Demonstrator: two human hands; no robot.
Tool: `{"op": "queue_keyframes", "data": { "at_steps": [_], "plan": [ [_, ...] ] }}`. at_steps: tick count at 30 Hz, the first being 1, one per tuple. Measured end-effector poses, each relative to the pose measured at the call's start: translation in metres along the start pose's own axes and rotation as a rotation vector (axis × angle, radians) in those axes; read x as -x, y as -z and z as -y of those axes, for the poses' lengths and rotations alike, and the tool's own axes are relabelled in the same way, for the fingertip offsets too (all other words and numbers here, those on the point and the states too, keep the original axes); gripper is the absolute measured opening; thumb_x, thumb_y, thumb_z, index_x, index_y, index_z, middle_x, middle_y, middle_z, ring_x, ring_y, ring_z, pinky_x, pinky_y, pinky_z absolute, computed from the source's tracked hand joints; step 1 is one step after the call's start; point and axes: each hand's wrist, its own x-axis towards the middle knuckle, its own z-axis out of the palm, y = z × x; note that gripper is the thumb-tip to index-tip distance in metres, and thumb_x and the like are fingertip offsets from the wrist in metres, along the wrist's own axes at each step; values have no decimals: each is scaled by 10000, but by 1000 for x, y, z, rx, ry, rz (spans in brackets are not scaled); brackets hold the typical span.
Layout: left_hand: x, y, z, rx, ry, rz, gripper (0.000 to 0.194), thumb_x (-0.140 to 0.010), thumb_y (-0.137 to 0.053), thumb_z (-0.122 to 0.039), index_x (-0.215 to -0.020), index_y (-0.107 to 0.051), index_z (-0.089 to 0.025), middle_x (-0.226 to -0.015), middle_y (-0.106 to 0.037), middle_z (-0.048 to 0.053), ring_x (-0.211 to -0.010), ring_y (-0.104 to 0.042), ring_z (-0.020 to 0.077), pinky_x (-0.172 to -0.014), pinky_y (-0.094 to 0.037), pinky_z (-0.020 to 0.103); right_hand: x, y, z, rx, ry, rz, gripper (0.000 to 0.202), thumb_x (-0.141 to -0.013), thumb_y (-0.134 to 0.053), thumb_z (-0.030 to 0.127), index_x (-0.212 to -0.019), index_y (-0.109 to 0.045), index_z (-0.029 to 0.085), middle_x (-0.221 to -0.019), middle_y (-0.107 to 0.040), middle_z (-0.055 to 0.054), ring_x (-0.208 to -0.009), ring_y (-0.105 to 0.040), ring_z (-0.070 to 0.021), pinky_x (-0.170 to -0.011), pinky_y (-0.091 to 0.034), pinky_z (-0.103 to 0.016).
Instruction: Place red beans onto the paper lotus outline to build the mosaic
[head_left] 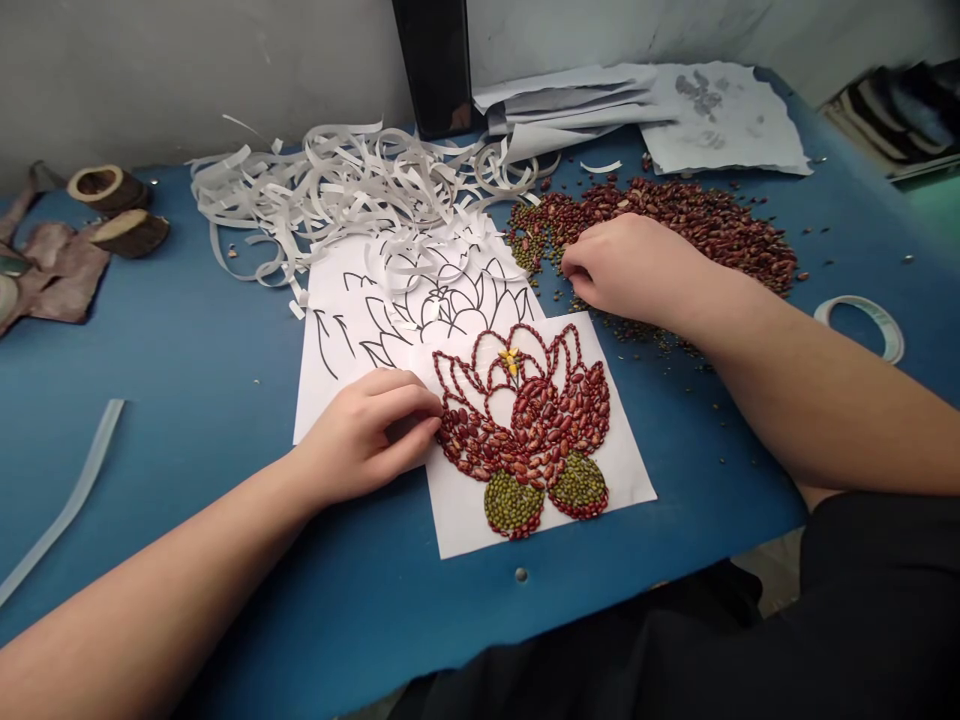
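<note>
A white sheet carries a lotus picture (544,430) made of red speckled beans, with two round leaves of green mung beans (514,503) at the bottom and a small yellow piece (510,362) near the top. At its left edge rests my left hand (371,430), fingers curled and thumb and fingertips close together; anything between them is hidden. My right hand (634,265) reaches to the near left side of the bean pile (705,225), its fingers bent in a pinch. What they grip, if anything, cannot be made out. Some petals show bare white paper.
Under the picture lies a line-drawn lotus sheet (330,320), partly covered by curled paper strips (360,190). Behind stand a phone (433,70) and stacked papers (577,105). A tape roll (862,325) is at right, wooden pieces (131,232) and a clear strip (71,500) at left.
</note>
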Motion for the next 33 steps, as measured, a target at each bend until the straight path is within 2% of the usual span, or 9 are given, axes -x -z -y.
{"op": "queue_keyframes", "data": {
  "at_steps": [4, 10, 15, 20, 25, 30, 33],
  "plan": [
    [-1, 0, 0, -6, -2, 7, 115, -996, -552, -158, -992, -662, -192, -907, -709, 42, -818, -647, 156, -752, -508, 280, 0, -1, -1, -7, -9, -7, 180, -901, -566, 260, -836, -715, 184, -771, -637, -92, -742, -539, -215, -739, -435, -387],
    [0, 0, 0, -11, -7, 1, 117, -997, -550, -150, -998, -661, -191, -909, -703, 35, -817, -641, 147, -750, -507, 273, -3, 7, 9, 83, -103, 137, 249, -898, -487, 177, -979, -719, 141, -942, -688, -146, -852, -604, -259, -793, -446, -395],
    [0, -1, 1, -19, -15, -8, 115, -996, -554, -160, -1001, -664, -193, -913, -713, 37, -819, -653, 154, -753, -512, 279, -6, 12, 8, 45, -98, 154, 200, -830, -527, 143, -909, -710, 153, -865, -686, -116, -832, -610, -261, -836, -450, -408],
    [-2, 1, -2, -22, -14, 1, 119, -997, -551, -155, -989, -666, -185, -898, -714, 40, -812, -655, 153, -745, -510, 271, -4, 15, 6, -55, -35, 94, 134, -812, -547, 140, -845, -674, 169, -800, -665, -79, -772, -588, -220, -792, -440, -369],
    [-1, 2, -2, -12, -11, 4, 119, -996, -552, -152, -991, -666, -185, -883, -698, 33, -795, -639, 146, -745, -506, 265, 1, 28, 27, -276, 95, 135, 85, -794, -577, 137, -812, -639, 191, -764, -655, -19, -723, -577, -161, -753, -420, -310],
    [1, -2, 2, -7, -13, -2, 112, -996, -557, -153, -1006, -663, -190, -911, -700, 34, -814, -638, 145, -757, -504, 270, 9, 30, 56, -533, 388, 109, 76, -816, -600, 121, -819, -631, 190, -763, -651, 11, -697, -550, -114, -699, -399, -252],
    [-1, 0, 0, -16, -11, -1, 116, -999, -551, -158, -996, -664, -187, -893, -698, 34, -802, -637, 146, -746, -507, 270, 13, 24, 67, -562, 521, 64, 104, -850, -579, 92, -832, -617, 186, -791, -646, -1, -712, -536, -117, -692, -398, -250]
  ]
}}
